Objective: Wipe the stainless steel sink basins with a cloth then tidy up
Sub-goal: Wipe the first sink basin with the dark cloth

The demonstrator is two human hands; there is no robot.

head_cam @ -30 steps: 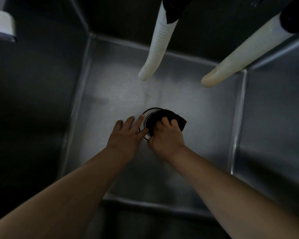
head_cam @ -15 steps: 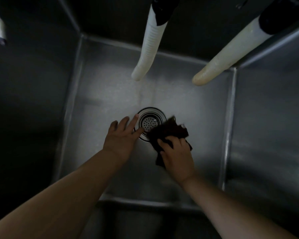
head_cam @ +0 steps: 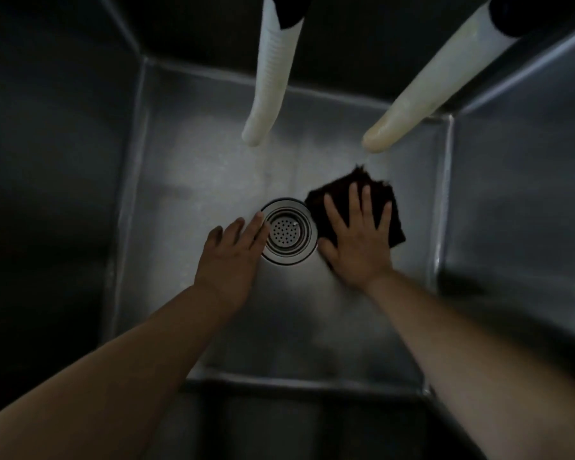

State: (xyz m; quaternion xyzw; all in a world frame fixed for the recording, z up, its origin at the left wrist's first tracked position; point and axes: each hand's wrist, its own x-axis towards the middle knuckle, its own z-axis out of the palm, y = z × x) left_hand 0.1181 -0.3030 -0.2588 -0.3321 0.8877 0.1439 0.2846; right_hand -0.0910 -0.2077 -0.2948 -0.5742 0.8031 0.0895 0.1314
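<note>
I look straight down into a deep stainless steel sink basin (head_cam: 213, 167). A round perforated drain strainer (head_cam: 287, 231) sits in the middle of its floor. My right hand (head_cam: 356, 240) lies flat with spread fingers on a dark cloth (head_cam: 390, 207), pressing it onto the basin floor just right of the drain. My left hand (head_cam: 234, 257) rests flat on the floor left of the drain, its fingertips touching the drain's rim, holding nothing.
Two pale ribbed hoses hang down from above, the left hose (head_cam: 273, 78) and the right hose (head_cam: 429, 84), ending over the back of the basin. Steep dark steel walls (head_cam: 518, 210) close in on all sides.
My right hand has slid the cloth off the drain, first toward me and then to the right, and has flattened out on it. The strainer is now uncovered. My left hand stays beside the drain.
</note>
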